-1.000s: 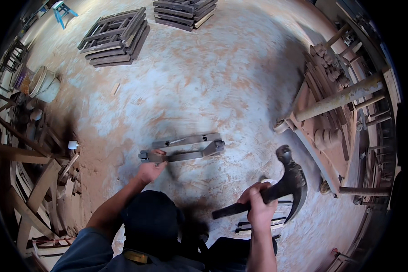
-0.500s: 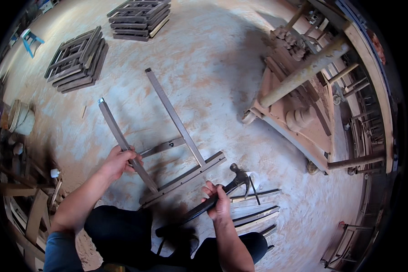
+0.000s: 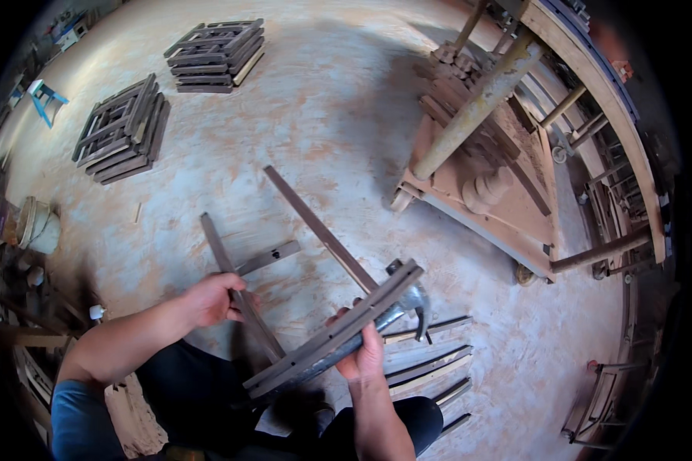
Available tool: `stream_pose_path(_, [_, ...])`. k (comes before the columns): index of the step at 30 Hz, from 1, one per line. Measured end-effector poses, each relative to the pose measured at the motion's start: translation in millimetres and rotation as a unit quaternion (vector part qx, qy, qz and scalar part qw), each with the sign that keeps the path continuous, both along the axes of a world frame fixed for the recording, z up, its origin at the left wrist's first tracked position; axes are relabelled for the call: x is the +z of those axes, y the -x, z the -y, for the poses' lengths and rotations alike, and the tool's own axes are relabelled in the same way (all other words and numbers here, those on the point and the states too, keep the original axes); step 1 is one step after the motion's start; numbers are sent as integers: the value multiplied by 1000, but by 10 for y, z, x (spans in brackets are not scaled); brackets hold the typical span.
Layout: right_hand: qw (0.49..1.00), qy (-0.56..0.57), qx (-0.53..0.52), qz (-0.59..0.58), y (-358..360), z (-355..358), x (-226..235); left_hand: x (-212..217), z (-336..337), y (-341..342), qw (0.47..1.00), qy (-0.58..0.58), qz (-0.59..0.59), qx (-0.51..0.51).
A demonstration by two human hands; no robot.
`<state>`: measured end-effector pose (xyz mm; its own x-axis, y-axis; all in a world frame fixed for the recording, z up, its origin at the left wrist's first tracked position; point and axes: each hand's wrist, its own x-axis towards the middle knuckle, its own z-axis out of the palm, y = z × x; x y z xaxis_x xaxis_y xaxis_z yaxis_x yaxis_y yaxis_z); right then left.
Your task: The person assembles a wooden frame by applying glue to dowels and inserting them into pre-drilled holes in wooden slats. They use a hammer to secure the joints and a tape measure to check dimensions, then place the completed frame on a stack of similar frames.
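We hold the wooden frame (image 3: 394, 298) in front of our knees, one hand per member, apparently to steady it against twisting. The fingers of our left hand (image 3: 215, 300) close around the near side bar (image 3: 221, 250). Those of our right hand (image 3: 364, 357) wrap the crossrail and the claw hammer (image 3: 418, 301) together; the handle lies along the rail, so one grip secures both. We cannot tell whether the far bar ends touch the floor (image 3: 323, 100). Loose strips (image 3: 430, 367) lie beside our right knee, likely for easy reach.
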<state>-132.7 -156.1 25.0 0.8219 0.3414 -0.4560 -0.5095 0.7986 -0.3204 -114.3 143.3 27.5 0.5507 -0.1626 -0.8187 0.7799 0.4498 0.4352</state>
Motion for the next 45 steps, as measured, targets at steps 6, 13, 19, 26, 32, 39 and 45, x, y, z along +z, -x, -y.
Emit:
stream_pose_path(6, [997, 8, -5, 72, 61, 50, 187, -2, 174, 8, 997, 31, -48, -53])
stream_pose_path(13, [993, 86, -81, 25, 36, -142, 647, 245, 235, -36, 842, -405, 169, -314])
stream_pose_path(19, [992, 107, -47, -45, -23, -277, 566, 1698, 999, -126, 733, -318, 303, -520])
stream_pose_path(26, [991, 121, -50, -3, -16, -430, 650, 1417, 1026, -108, 642, -482, 374, -465])
stream_pose_path(32, [983, 180, -36, 14, -39, -97, 733, 1436, 577, -427, 616, -543, 369, -436])
stream_pose_path(39, [949, 285, -117, 69, -111, 156, 537, 1592, 115, -570, 629, -582, 359, -369])
stream_pose_path(45, [956, 264, -112, 58, -128, 208, 447, 1467, -73, -640, 575, -625, 353, -393])
